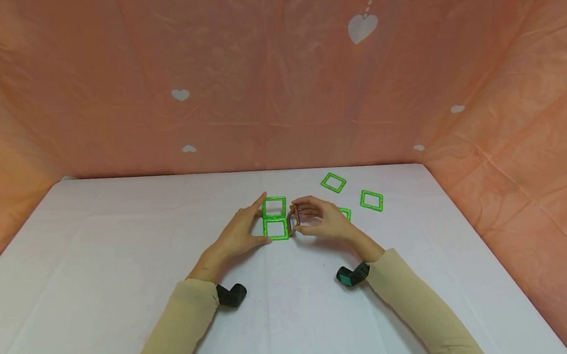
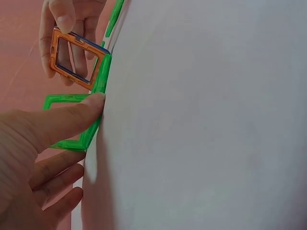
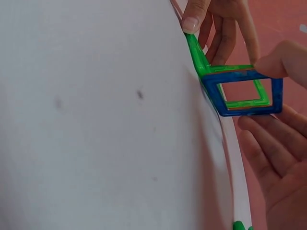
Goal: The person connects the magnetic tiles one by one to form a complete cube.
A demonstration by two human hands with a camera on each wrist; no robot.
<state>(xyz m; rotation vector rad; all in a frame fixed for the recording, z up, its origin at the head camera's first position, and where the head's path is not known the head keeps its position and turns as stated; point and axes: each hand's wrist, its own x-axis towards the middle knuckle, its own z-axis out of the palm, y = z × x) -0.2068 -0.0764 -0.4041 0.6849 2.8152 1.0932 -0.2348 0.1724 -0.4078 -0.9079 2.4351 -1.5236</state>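
Note:
Two green square magnetic frame tiles, a far one (image 1: 274, 198) and a near one (image 1: 276, 238), sit edge to edge on the white table. My left hand (image 1: 240, 230) grips the pair from the left, thumb at the near edge and index finger at the far one. From the right, my right hand (image 1: 323, 218) pinches an orange square tile (image 2: 54, 45) together with a blue square tile (image 3: 215, 96), face to face. This pair is raised on edge beside the green tiles' right side. In the left wrist view, its lower corner appears to touch the green edge.
Loose green tiles lie to the right: one farther back (image 1: 326, 179), one at the far right (image 1: 362, 198), and one partly hidden behind my right hand (image 1: 348, 214). A pinkish-orange cloth (image 1: 269, 117) with pale hearts hangs behind the table (image 1: 121, 254) and along its sides.

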